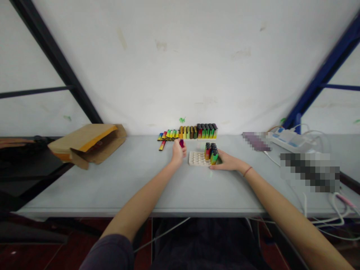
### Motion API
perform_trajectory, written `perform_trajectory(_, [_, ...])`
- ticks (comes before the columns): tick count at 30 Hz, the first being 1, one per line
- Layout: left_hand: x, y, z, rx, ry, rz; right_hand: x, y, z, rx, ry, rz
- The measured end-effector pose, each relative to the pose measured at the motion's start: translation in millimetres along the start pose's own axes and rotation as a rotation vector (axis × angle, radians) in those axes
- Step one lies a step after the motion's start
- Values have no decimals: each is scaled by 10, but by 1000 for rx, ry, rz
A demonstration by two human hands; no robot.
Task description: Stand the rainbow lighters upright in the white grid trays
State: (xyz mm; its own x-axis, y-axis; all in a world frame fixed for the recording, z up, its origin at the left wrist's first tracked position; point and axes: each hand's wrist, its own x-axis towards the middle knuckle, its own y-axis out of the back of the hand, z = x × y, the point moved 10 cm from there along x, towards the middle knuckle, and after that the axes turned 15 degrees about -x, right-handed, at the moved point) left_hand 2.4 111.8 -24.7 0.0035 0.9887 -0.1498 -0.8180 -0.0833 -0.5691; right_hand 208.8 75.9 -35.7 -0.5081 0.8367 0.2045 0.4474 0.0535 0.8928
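My left hand (178, 150) is closed around a small magenta lighter (181, 143), held just left of a white tray (197, 159) with round holes. Several colourful lighters (210, 151) stand upright in the tray's right part. My right hand (226, 161) rests on the table against the tray's right side, its fingers curled beside those standing lighters. Behind the tray, a row of many colourful lighters (194, 132) lines the wall, some upright on the right, others lying flat on the left.
A folded brown cardboard box (88, 143) lies at the table's left. A white power strip (289, 139) with cables sits at the right, near two blurred items. Dark metal frame bars slant up on both sides. The grey table's (140, 183) front edge is near me.
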Motion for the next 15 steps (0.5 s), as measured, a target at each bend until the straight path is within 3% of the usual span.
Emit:
perform_trajectory(5, [-95, -286, 85, 186, -186, -264, -3, 0, -14, -6, 2, 5])
perform_trajectory(8, [-312, -540, 173, 446, -443, -522, -7, 10, -33, 6, -1, 8])
perform_trajectory(11, [-547, -697, 221, 670, -713, -681, -8, 18, -46, 14, -3, 9])
perform_trajectory(13, [-604, -749, 169, 746, -764, -749, -6, 18, -48, 11, 2, 12])
perform_trajectory(15, [-593, -775, 67, 770, -719, -811, -5, 19, -54, 7, 21, 20])
